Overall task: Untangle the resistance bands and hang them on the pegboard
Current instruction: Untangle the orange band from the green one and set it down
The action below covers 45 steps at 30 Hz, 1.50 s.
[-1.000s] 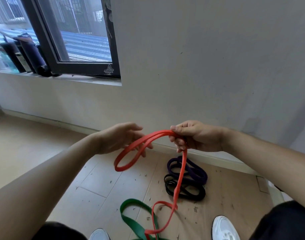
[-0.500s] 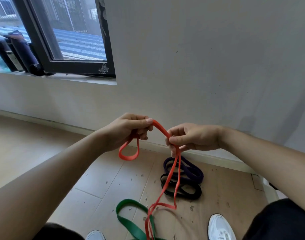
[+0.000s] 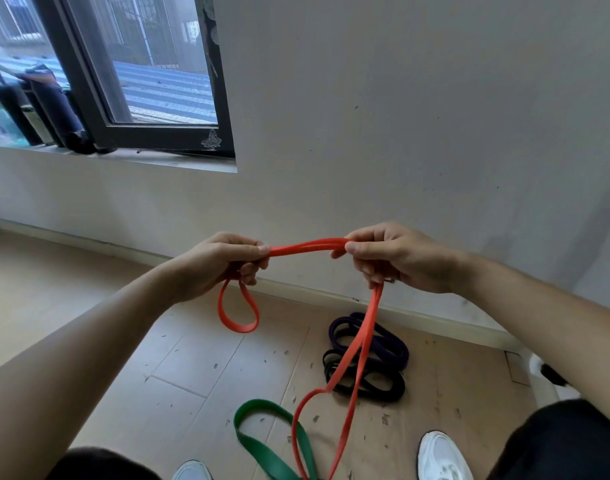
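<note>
Both hands grip an orange resistance band (image 3: 305,248), stretched doubled between them at chest height. My left hand (image 3: 224,263) pinches one end, and a small loop hangs below it. My right hand (image 3: 393,258) pinches the other end; from it two strands drop to the floor and cross a green band (image 3: 262,445) near my feet. A purple band (image 3: 386,344) and a black band (image 3: 383,386) lie coiled together on the floor by the wall. No pegboard is in view.
A plain grey wall (image 3: 400,116) faces me, with a dark-framed window (image 3: 151,81) at the upper left and dark objects on its sill. Debris specks dot the wooden floor (image 3: 199,368). My white shoes (image 3: 442,459) show at the bottom.
My hands have moved apart, pulling the doubled orange band taut between them. The loop under my left hand hangs lower and the camera has tilted slightly.
</note>
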### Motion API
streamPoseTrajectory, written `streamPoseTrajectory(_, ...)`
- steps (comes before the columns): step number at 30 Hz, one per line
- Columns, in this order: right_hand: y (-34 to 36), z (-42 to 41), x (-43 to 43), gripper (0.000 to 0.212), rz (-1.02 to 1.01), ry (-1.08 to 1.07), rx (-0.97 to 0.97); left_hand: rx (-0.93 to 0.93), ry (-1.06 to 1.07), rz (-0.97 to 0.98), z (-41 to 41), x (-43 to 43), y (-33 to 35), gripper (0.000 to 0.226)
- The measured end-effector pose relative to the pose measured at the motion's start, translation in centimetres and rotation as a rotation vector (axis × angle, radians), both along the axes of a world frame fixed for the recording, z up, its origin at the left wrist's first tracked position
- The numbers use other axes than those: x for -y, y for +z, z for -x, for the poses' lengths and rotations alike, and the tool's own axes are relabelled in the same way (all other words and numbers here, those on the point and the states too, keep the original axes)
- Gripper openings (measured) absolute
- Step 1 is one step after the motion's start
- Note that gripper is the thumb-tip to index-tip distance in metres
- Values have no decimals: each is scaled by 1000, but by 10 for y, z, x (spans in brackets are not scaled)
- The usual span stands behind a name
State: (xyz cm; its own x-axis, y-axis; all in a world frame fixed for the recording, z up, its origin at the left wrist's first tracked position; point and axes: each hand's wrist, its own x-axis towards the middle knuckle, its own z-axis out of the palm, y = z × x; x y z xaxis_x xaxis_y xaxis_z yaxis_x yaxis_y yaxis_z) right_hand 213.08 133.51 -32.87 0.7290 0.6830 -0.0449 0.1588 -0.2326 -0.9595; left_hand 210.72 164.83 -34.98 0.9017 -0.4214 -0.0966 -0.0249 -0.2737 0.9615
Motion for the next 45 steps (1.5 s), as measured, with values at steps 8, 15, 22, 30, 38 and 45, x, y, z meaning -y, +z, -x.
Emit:
streamPoseTrajectory(8,-1,8,-10,30,82,6,0,-2,-86,-37,7,34,5,44)
streamPoseTrajectory(15,0,10,-14,29,159,4,33,114,-20,-62,8,55,9,47)
streamPoseTrajectory(22,-1,7,-10,25,110,-163,12,124,20,30,6,48,9,35)
streamPoseTrajectory(30,1,7,-8,17,85,-63,8,110,87,184,9,50,19,37)
streamPoseTrajectory(38,2,5,-11,18,-44,-3,-103,225,211,269,10,47,29,35)
streamPoseTrajectory(45,9,4,-12,17,-203,-53,-66,300,164,42,9,35,22,26)
